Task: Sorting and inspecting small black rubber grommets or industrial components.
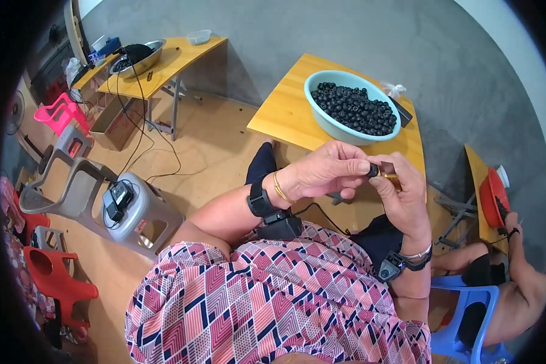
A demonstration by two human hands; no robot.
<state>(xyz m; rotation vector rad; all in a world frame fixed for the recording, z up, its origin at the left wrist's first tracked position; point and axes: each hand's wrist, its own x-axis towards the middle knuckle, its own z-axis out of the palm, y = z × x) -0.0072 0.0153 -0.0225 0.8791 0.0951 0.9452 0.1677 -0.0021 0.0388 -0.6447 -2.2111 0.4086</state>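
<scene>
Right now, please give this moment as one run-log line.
left hand: pinching small black piece | right hand: at same piece | light-blue basin: black pieces inside, on yellow table

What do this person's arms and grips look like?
The left grip and right grip have no gloves. The left arm, sleeveless below the elbow, wears a gold bangle, a black strap and a chunky black box, with a black cable nearby. The right arm wears a silvery band and a small dark gadget.
</scene>
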